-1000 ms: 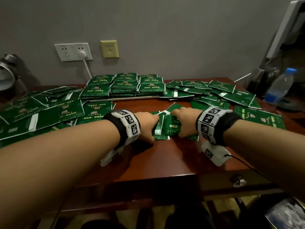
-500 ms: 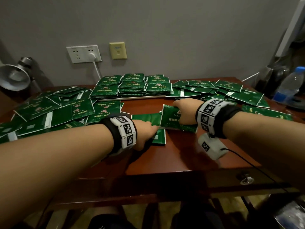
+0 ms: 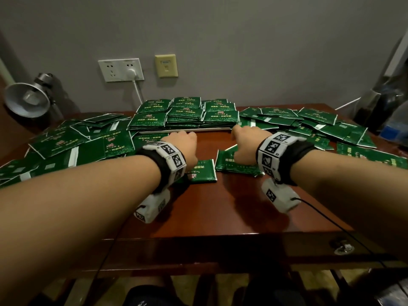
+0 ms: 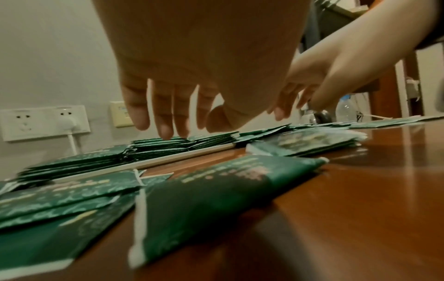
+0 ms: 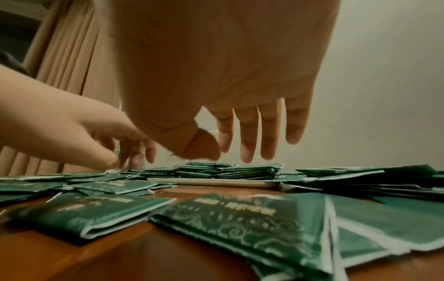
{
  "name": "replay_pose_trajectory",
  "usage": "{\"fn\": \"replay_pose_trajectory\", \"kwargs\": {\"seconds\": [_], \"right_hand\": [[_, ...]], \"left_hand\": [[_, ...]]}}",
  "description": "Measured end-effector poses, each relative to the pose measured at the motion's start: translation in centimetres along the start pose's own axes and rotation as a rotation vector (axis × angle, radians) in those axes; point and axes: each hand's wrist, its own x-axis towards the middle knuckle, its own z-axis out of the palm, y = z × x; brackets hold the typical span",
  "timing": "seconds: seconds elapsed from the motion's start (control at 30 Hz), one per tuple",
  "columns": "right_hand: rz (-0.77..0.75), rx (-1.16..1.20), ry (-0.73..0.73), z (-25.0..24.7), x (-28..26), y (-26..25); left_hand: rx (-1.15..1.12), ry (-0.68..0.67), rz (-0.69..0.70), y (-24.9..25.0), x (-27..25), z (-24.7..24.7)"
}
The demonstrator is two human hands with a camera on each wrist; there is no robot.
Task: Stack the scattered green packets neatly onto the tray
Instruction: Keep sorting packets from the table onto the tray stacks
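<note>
Neat stacks of green packets (image 3: 187, 114) sit on a flat white tray (image 3: 198, 130) at the back of the wooden table (image 3: 231, 213). Both hands hover just in front of the tray. My left hand (image 3: 187, 139) has its fingers (image 4: 165, 121) straight and holds nothing. My right hand (image 3: 241, 134) is also empty, its fingers (image 5: 250, 144) spread above the tray (image 5: 216, 181). One small bundle of packets (image 3: 202, 172) lies on the table below my left wrist. Another bundle (image 3: 234, 165) lies below my right wrist.
Loose green packets cover the table on the left (image 3: 66, 146) and on the right (image 3: 331, 127). A desk lamp (image 3: 27, 99) stands at the far left. A plugged wall socket (image 3: 121, 69) is behind the tray. A water bottle (image 3: 395, 127) stands at the far right.
Both hands have let go of the packet bundles they gripped, which now lie on the table. The hands have moved forward to the tray with fingers opened.
</note>
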Motion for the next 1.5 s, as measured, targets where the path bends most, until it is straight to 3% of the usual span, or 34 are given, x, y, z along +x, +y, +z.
{"fn": "replay_pose_trajectory", "kwargs": {"seconds": [0.1,0.23,0.43,0.5,0.57,0.63,0.7,0.77,0.9,1.03,1.3,1.5], "right_hand": [[-0.015,-0.076,-0.083,1.1,0.3,-0.3],[-0.024,-0.098,-0.139,2.7,0.6,-0.6],[-0.022,-0.065,-0.115,3.2,0.8,-0.3],[-0.024,-0.075,-0.105,3.3,0.8,-0.4],[-0.015,-0.079,-0.12,3.3,0.9,-0.5],[0.001,-0.09,-0.139,3.2,1.0,-0.5],[0.025,-0.112,-0.131,3.2,0.8,-0.5],[0.042,-0.12,-0.116,3.2,0.5,-0.6],[0.036,-0.1,-0.109,3.3,0.2,-0.6],[0.008,-0.169,-0.083,3.4,-0.1,-0.8],[0.033,-0.165,-0.023,1.8,0.5,-0.2],[0.033,-0.161,0.023,-0.4,3.9,1.7]], "left_hand": [[0.023,-0.05,-0.041,0.8,-0.5,1.1],[0.112,-0.274,-0.12,3.6,-1.8,3.5],[-0.159,-0.28,0.049,3.3,-2.5,3.0],[-0.26,-0.207,0.066,2.8,-2.4,3.1],[-0.269,-0.092,-0.026,2.5,-2.1,3.6],[-0.168,-0.057,-0.206,2.2,-1.9,4.1],[-0.113,-0.136,-0.332,1.9,-1.7,4.3],[-0.16,-0.219,-0.36,1.5,-1.2,4.3],[-0.3,-0.254,-0.32,0.8,-0.5,3.3],[-0.239,-0.277,-0.25,0.8,-1.2,3.5],[-0.213,-0.092,-0.081,0.3,-0.3,3.5],[-0.156,-0.076,-0.016,-0.9,3.0,0.8]]}}
